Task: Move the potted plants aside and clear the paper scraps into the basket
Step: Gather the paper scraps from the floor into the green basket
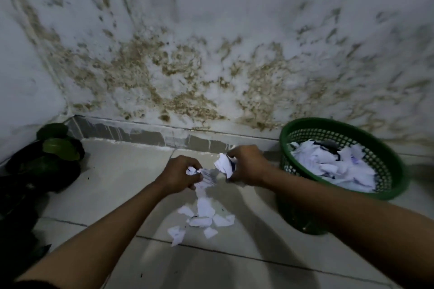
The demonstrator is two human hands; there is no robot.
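Observation:
My left hand (179, 173) grips a bunch of white paper scraps above the tiled floor. Close beside it, my right hand (247, 165) holds a crumpled wad of paper scraps (224, 164) at about the same height. Several loose scraps (202, 218) lie on the tiles just below my hands. The green plastic basket (303, 129) stands to the right, against the wall, partly filled with torn paper. Potted plants (50, 155) with dark pots and green leaves sit in the left corner, apart from both hands.
A stained, peeling wall (211, 65) with a grey skirting strip runs behind everything. Pale floor tiles (122, 183) lie between the plants and the scraps. My right forearm passes in front of the basket's near side.

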